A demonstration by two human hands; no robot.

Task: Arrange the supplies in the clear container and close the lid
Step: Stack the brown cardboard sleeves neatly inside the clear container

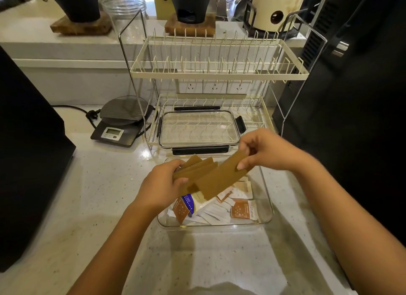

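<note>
A clear container (267, 209) stands open on the counter in front of me. Inside it lie white and brown sachets (242, 210) and a white packet with a blue label (193, 203). Above the container, both hands hold a fanned stack of brown paper sleeves (216, 178). My left hand (162, 187) grips the stack's left end. My right hand (267, 150) pinches the upper right corner of the front sleeve. The clear lid (197, 127), with black latches, lies on the lower tier of the wire rack behind the container.
A cream two-tier wire dish rack (217, 72) stands behind the container. A digital kitchen scale (122, 123) sits to the left with its cord. A large black appliance (351, 74) is at the right, a black box (28, 151) at the left, a glass jar (125, 15) on the back ledge.
</note>
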